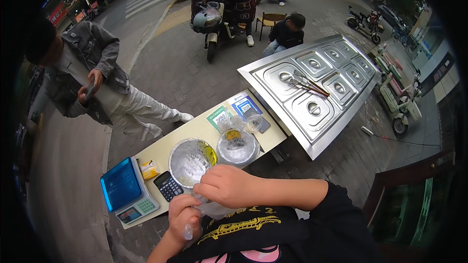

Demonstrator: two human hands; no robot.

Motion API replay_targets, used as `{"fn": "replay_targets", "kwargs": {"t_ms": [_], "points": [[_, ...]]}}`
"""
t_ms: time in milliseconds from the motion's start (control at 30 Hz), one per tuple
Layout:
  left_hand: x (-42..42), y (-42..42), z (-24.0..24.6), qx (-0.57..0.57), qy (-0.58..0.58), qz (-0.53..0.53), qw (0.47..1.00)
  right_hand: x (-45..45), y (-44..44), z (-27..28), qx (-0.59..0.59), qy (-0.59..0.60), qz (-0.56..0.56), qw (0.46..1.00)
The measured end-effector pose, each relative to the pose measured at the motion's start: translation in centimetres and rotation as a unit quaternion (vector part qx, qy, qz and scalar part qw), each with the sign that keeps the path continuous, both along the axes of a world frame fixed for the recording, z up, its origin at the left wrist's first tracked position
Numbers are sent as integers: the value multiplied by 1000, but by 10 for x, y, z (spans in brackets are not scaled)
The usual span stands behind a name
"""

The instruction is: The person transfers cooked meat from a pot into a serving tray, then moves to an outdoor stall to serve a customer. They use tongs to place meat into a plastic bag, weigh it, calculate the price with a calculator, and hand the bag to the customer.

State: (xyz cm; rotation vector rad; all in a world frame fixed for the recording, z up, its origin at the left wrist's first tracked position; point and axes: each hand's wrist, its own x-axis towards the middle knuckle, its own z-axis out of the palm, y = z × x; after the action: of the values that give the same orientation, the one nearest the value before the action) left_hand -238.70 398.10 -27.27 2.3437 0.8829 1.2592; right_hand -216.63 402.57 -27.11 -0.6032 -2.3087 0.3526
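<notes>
My left hand (184,214) pinches a clear plastic bag (215,210), and a twist of film pokes out below its fingers. My right hand (227,186) grips the same film just above and to the right. Beyond my knuckles sits a round silvery bowl (192,160) lined or wrapped in clear film with yellow and black print; whether it belongs to the bag in my hands is partly hidden. To its right stands a second round foil container (237,146) inside a clear bag with its top gathered.
A cream table (146,153) carries a scale (122,184), a calculator (168,186), a tissue pack (149,170), printed code cards (245,105) and a phone (261,122). Brushes (310,86) lie on a lidded steel counter (318,146). A person (91,76) stands opposite; a seated person (289,33) is behind the counter.
</notes>
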Motion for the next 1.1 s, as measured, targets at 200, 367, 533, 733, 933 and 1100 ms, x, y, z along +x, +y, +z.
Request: {"fn": "replay_targets", "kwargs": {"t_ms": [200,367,533,733,933,1100], "points": [[-5,3,-18,-179,-142,161,960,59,4,-8,30,39,-127,991],[20,42,-11,-550,-334,-176,745,19,21,14,194,160,-34,967],[31,52,35,-304,209,-64,928,4,31,38,177,137,39,974],[61,33,27,-482,-32,-6,875,34,29,33,11,117,-81,990],[66,54,3,-587,-112,18,802,29,14,11,-338,258,-48,904],[60,40,-11,-637,-187,62,745,18,-37,-28,-411,244,-15,878]]}}
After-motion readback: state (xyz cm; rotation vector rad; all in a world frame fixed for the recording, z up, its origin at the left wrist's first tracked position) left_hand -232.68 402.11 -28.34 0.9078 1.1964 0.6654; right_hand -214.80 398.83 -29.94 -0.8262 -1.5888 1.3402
